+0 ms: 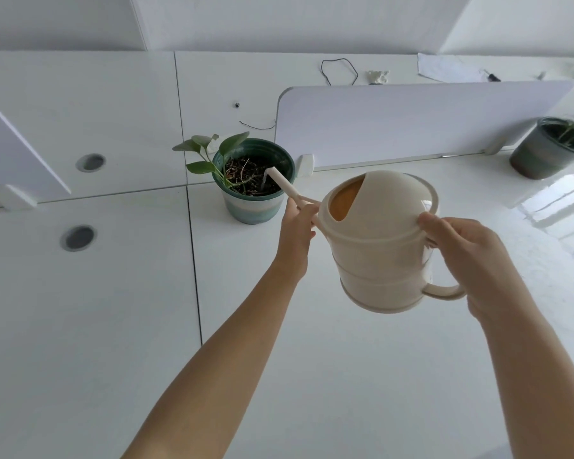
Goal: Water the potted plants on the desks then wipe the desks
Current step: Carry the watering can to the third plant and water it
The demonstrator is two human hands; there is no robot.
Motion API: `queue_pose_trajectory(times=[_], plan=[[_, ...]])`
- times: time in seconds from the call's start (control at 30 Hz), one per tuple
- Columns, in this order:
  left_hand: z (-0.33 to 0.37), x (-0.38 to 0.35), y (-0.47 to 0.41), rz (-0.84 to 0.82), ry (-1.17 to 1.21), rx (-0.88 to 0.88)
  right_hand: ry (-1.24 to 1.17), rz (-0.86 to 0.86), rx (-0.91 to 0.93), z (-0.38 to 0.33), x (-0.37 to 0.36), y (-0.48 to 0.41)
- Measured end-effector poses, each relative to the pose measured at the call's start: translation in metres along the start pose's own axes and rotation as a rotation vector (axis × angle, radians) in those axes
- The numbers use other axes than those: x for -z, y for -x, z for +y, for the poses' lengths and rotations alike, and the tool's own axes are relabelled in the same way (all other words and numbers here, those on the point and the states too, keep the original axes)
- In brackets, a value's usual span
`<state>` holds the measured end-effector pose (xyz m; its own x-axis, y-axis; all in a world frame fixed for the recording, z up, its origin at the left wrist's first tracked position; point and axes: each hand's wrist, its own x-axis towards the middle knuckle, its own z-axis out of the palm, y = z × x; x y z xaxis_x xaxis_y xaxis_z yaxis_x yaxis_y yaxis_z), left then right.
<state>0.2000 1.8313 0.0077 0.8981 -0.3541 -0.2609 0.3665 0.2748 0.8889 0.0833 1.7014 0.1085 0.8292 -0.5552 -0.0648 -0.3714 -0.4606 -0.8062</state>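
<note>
**Can tipped over the near pot, 2 hands steadying it**

At far left, 2 cable holes (91, 162) sit in the white desk (345, 376), well clear of the work. Next comes the green pot (256, 210), standing at the desk's back corner just beside the divider (411, 124). Its plant (234, 144) leans left, which leaves the right half of the soil bare. The spout (282, 183) reaches over the rim on that bare side, so the thin stream (264, 180) lands on soil and not on leaves.

The left hand (297, 223) grips the spout at its root, where it joins the can (378, 246). Its fingers curl under and their tips are hidden. This grip likely aims the tip and takes some weight.

The can hangs in the air above the desk, tilted toward the pot, with its opening facing up and left. The right hand (461, 253) wraps its fingers round the handle (444, 291) and lays its thumb on the rim. It probably sets the tilt and so the flow.

At far right, a dark pot (540, 157) waits by the divider's end, likely the next to water. Wiping is not yet begun, and no cloth shows.
</note>
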Motion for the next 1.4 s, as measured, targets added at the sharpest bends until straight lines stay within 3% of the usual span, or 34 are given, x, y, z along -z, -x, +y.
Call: queue_pose_trajectory(times=[0.33,0.87,1.4], plan=[[0.019,0.021,-0.012,0.031,0.035,-0.067,-0.011,-0.001,0.053,-0.019,-0.021,-0.013],[0.018,0.003,-0.038,-0.015,0.066,-0.006,0.079,0.091,0.058,-0.02,-0.012,-0.034],[-0.004,0.017,0.028,0.006,-0.109,0.063,0.008,0.026,-0.01,0.022,-0.003,0.028]])
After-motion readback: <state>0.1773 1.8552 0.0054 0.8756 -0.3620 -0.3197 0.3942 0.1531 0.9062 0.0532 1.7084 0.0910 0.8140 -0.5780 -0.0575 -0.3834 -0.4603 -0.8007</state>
